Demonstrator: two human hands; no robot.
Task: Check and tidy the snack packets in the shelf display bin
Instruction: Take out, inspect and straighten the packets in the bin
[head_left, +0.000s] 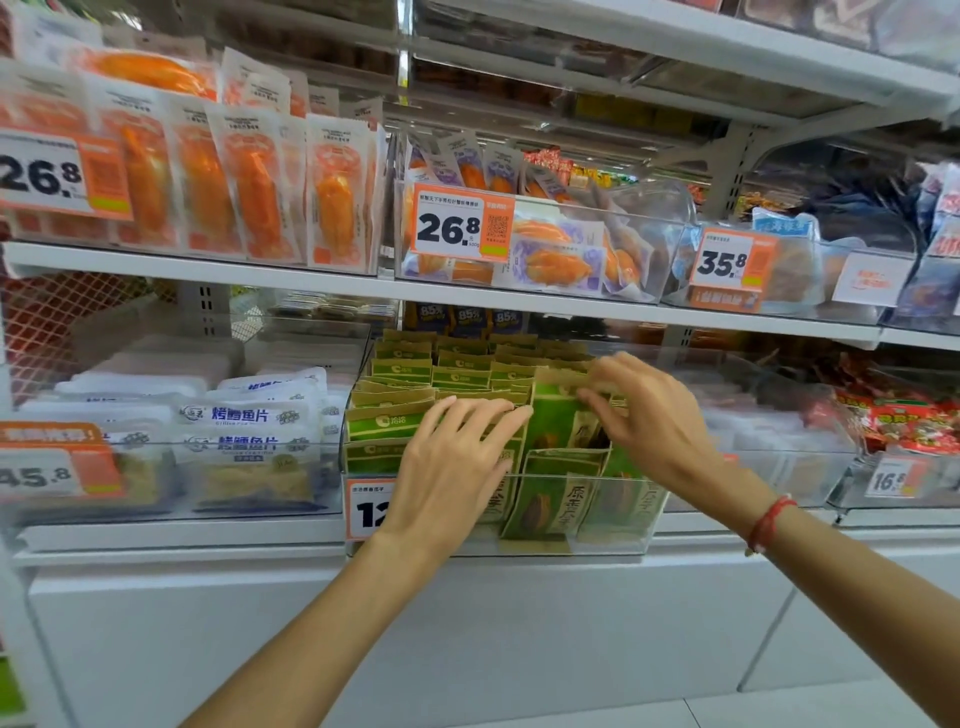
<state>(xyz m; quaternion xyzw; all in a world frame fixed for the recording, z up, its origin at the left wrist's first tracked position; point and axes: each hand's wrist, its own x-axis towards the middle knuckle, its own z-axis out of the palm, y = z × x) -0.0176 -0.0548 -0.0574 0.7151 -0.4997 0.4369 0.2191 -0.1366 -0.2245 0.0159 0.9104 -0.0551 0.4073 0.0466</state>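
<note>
A clear plastic display bin (613, 540) on the lower shelf holds several green and tan snack packets (457, 374) standing in rows. My left hand (457, 457) lies over the front packets with straight fingers touching their top edges. My right hand (649, 410) pinches the top of one green packet (556, 421), which stands taller than its neighbours at the bin's right side. A red cord circles my right wrist. An orange price tag (363, 506) on the bin's front is partly hidden by my left wrist.
White fish-slice packets (249, 415) fill the bin to the left. Red packets (914, 421) lie in a bin at the right. The shelf above carries orange snack packs (249, 182) and bins with price tags (462, 223). A white cabinet front (467, 639) runs below.
</note>
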